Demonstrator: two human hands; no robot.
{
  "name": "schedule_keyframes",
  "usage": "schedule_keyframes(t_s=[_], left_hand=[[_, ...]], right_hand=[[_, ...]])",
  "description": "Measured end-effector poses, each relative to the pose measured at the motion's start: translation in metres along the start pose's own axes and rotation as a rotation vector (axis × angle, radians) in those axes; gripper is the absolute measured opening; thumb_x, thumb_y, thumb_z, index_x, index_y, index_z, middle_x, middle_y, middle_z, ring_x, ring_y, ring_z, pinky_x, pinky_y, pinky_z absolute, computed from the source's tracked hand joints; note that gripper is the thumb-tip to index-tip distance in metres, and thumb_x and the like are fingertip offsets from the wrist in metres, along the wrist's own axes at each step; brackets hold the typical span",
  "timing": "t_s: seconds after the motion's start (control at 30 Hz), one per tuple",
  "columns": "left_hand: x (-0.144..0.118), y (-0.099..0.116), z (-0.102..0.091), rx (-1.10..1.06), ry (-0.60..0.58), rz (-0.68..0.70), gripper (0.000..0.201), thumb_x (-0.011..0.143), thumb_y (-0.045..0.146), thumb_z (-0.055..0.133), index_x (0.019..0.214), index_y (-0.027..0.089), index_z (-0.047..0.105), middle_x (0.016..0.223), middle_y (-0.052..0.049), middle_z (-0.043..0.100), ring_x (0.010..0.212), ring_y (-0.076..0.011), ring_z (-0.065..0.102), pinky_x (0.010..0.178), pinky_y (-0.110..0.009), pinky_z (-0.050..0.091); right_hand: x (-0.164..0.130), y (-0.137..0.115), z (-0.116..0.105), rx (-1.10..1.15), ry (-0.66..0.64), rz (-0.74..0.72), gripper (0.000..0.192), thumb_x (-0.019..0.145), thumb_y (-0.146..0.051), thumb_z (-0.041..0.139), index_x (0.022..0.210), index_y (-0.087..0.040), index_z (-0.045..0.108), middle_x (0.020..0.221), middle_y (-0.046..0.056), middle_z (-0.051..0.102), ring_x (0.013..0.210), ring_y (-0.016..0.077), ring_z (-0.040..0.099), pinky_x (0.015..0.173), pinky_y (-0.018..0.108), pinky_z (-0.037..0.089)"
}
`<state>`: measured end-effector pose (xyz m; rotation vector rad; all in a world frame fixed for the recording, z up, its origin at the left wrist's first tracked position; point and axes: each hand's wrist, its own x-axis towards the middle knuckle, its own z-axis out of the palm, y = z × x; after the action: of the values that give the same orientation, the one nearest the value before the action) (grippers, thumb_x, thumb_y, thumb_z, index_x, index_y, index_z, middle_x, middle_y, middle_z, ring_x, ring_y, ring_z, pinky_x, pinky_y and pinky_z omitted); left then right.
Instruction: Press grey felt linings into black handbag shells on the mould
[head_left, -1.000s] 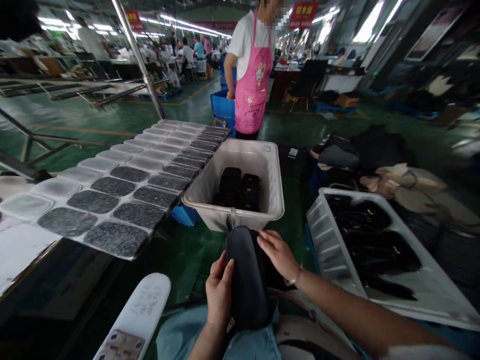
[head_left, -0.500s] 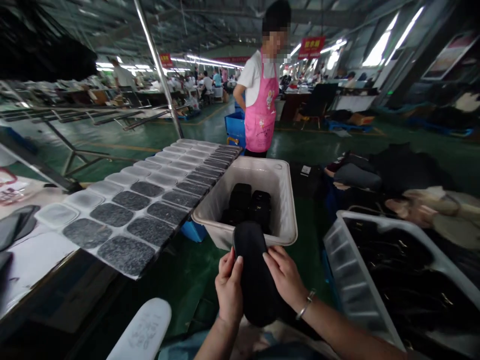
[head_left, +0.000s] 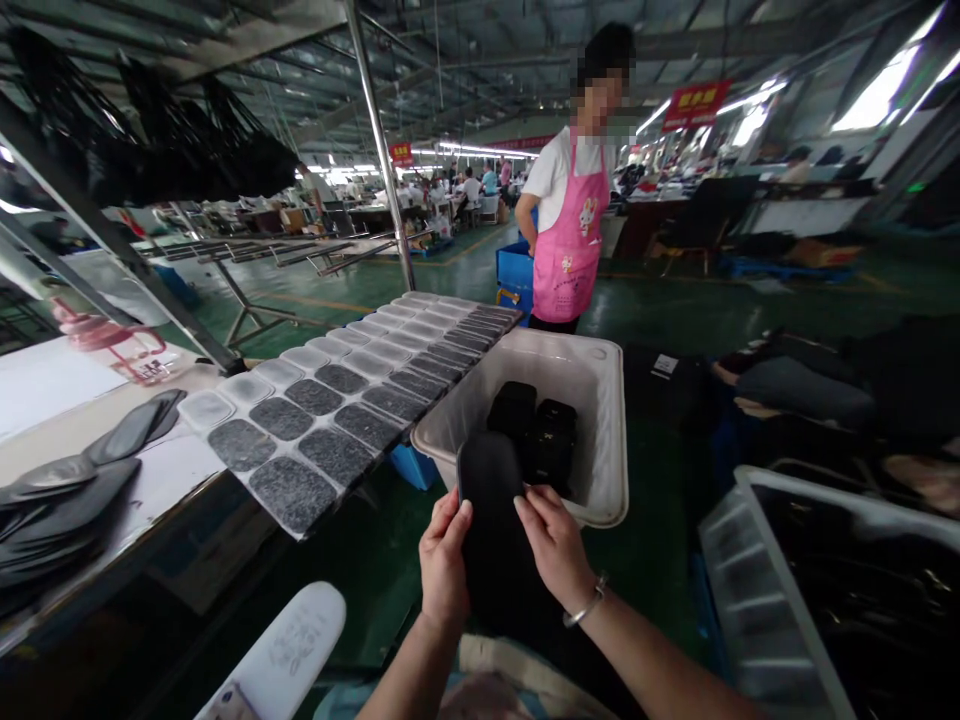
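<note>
A black shoe sole (head_left: 491, 530), long and rounded at the top, is held upright before me. My left hand (head_left: 444, 560) pinches its left edge between thumb and fingers. On the opposite edge, my right hand (head_left: 553, 545), with a bangle at the wrist, grips it the same way. The sole's lower end merges into dark shadow. Just beyond it stands a white plastic bin (head_left: 611, 450) with several black items (head_left: 551, 440) inside. At lower left lies a white sole-shaped board (head_left: 289, 645) bearing handwriting.
A slanted panel (head_left: 330, 400) with rows of rounded shapes extends on the left. Dark soles (head_left: 67, 500) are piled on the left table (head_left: 172, 480), beside a pink-lidged jug (head_left: 112, 345). Another bin (head_left: 772, 590) is at right. A person in a pink apron (head_left: 574, 240) stands behind the white bin.
My view has turned left, so the surroundings sit farther right and more of the left table shows. Both hands keep hold of the sole, which now tilts slightly differently.
</note>
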<state>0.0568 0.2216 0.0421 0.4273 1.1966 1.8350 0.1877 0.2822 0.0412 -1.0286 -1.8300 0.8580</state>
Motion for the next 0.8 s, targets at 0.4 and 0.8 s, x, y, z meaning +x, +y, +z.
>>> schedule_keyframes(t_s=[0.4, 0.8], left_hand=[[0.020, -0.003, 0.010, -0.228, 0.001, -0.169, 0.033, 0.061, 0.023, 0.080, 0.091, 0.016, 0.070, 0.087, -0.003, 0.072, 0.079, -0.0157, 0.066, 0.083, -0.029, 0.051], [0.044, -0.014, 0.023, -0.241, 0.010, -0.150, 0.034, 0.060, 0.022, 0.081, 0.091, 0.013, 0.070, 0.086, -0.006, 0.073, 0.081, -0.0189, 0.068, 0.087, -0.034, 0.050]], right_hand=[[0.021, 0.012, -0.009, 0.165, -0.018, 0.062, 0.031, 0.088, -0.040, 0.053, 0.101, -0.019, 0.072, 0.085, 0.004, 0.060, 0.077, 0.0154, 0.058, 0.072, 0.026, 0.045], [0.042, 0.046, -0.002, 0.224, -0.024, 0.140, 0.038, 0.082, -0.047, 0.056, 0.098, -0.017, 0.073, 0.089, 0.005, 0.068, 0.083, 0.0190, 0.062, 0.078, 0.032, 0.047]])
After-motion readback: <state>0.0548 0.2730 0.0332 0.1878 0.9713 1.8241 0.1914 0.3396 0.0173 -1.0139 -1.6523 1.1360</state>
